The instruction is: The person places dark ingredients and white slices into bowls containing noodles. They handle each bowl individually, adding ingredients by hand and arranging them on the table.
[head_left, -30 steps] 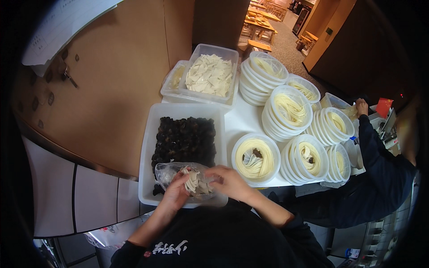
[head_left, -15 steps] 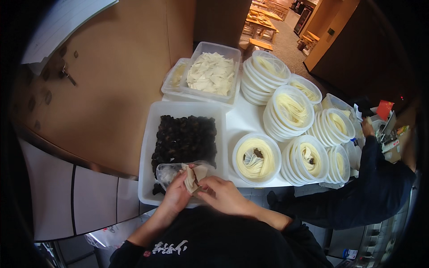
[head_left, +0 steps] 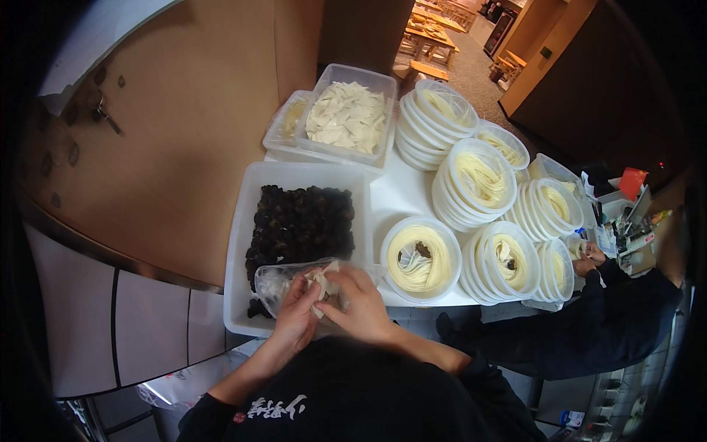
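Observation:
My left hand (head_left: 296, 318) and my right hand (head_left: 358, 303) meet over the near end of a white tub (head_left: 239, 295). Both are closed on thin, pale, flat sheets (head_left: 321, 280), bent and bunched between the fingers; tofu skin or dough, I cannot tell which. Beneath the hands sits a clear plastic container (head_left: 268, 278), largely covered by them, with something whitish inside. Dark, crinkled pieces that look like wood ear mushrooms (head_left: 302, 225) fill the tub. Just right of my right hand stands a round bowl of pale noodles (head_left: 420, 283) with dark bits in its middle.
Behind the tub, a clear bin (head_left: 388, 110) holds pale cut sheets. Stacked round bowls of noodles (head_left: 480, 184) crowd the white table (head_left: 405, 193). A brown panel (head_left: 177, 140) borders the left. At the right, a co-worker's hands (head_left: 591, 260) are beside the bowls.
My right hand has moved up and curled round the pale sheets, which are now more bunched. The co-worker's hands have come down toward the bowls.

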A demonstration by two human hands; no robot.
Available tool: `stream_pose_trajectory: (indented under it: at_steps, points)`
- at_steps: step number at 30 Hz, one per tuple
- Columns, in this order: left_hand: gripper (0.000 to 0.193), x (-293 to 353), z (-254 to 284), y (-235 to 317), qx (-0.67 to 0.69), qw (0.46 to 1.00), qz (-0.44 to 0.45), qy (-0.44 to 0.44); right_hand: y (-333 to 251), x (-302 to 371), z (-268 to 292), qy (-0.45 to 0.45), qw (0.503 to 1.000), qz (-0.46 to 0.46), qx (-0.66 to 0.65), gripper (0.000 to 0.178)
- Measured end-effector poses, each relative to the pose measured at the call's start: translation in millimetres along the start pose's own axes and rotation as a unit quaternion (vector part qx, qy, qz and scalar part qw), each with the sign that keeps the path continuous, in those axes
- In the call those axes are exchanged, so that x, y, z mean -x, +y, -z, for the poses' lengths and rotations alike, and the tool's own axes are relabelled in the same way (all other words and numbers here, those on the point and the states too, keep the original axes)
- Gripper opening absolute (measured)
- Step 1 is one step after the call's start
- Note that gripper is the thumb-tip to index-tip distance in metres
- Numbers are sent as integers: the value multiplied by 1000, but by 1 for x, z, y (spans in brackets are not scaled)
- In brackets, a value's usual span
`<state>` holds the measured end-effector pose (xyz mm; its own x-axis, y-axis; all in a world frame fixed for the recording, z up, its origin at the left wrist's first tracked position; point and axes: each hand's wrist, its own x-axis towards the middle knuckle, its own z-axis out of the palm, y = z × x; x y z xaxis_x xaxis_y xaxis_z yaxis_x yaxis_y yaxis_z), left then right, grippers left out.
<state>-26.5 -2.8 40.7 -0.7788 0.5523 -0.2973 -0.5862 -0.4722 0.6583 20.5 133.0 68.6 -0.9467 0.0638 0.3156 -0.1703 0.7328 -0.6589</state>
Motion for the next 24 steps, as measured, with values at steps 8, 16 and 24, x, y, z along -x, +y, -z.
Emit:
stream_pose_trajectory:
  at_steps: [8,16,24]
  points:
    - [34,2,-2,4,55,998,25,0,5,2,-6,-21,987,-83,-136,39]
    - [32,5,-5,3,55,998,31,6,3,1,-4,-38,977,-115,-178,40]
    - [34,5,-6,-1,24,999,15,-22,4,0,-4,-19,974,-113,-196,35]
